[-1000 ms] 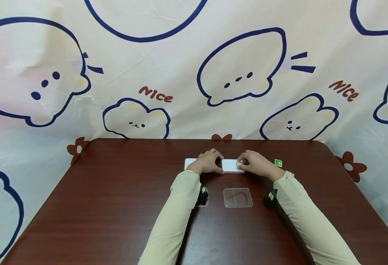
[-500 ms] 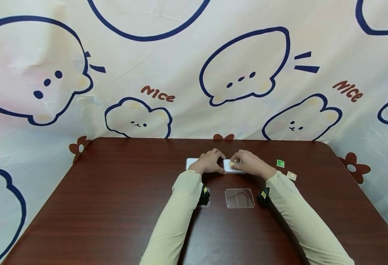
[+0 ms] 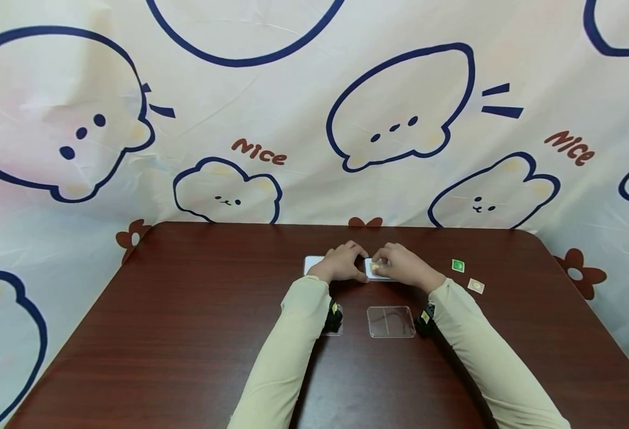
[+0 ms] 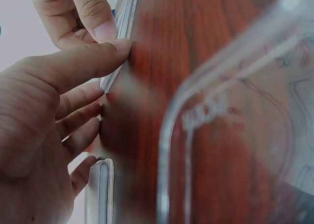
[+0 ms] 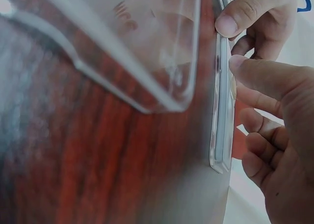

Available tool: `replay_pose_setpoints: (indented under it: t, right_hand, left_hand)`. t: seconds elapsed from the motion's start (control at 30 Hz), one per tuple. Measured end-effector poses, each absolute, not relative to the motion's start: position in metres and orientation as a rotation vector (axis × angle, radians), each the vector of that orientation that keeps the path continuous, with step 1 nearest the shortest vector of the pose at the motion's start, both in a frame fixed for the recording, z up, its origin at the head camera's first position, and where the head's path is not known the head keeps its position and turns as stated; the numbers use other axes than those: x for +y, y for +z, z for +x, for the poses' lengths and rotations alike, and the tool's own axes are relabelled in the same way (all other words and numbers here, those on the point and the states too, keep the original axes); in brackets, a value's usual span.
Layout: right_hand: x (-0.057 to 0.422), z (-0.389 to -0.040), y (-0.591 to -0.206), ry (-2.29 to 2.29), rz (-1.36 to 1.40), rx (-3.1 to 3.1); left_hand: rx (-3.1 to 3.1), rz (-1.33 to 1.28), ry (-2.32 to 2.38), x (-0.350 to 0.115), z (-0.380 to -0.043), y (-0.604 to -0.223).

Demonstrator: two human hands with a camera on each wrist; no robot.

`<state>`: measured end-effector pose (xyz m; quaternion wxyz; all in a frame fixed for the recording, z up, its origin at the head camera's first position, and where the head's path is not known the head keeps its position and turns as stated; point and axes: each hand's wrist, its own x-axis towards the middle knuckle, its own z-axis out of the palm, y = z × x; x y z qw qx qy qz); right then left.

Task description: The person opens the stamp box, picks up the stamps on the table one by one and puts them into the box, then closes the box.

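My left hand (image 3: pixel 341 262) holds the left end of a flat, white-topped case (image 3: pixel 368 272) with clear sides, near the table's far edge. In the left wrist view its thumb lies along the near side of the case, fingers toward the far side. My right hand (image 3: pixel 404 264) pinches a small beige square (image 3: pixel 375 267) low over the white top, close to the left hand. Right fingers hide part of that square. A second white case (image 3: pixel 312 263) lies to the left, partly behind my left hand.
A clear plastic lid (image 3: pixel 392 322) lies on the table (image 3: pixel 158 333) nearer me; another clear piece (image 3: pixel 338 328) is partly under my left wrist. To the right are a green square (image 3: pixel 458 266) and a beige square (image 3: pixel 476 286). A printed cloth (image 3: pixel 303 107) hangs behind.
My right hand has moved left along the white case with the beige square, then barely shifted. Its sleeve has uncovered the other beige square on the right. My left hand keeps its grip.
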<state>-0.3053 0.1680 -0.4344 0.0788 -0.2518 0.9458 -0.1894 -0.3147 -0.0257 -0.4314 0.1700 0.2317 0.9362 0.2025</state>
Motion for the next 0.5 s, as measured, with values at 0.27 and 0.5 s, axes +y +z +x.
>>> replay_pose_setpoints:
  t: [0.27, 0.5]
  right_hand:
    - [0.176, -0.302, -0.431, -0.531, -0.712, 2.886]
    - [0.212, -0.293, -0.422, -0.545, -0.682, 2.927]
  left_hand:
    - [2.66, 0.674, 0.581, -0.024, -0.315, -0.432]
    - [2.652, 0.68, 0.613, -0.026, -0.314, -0.434]
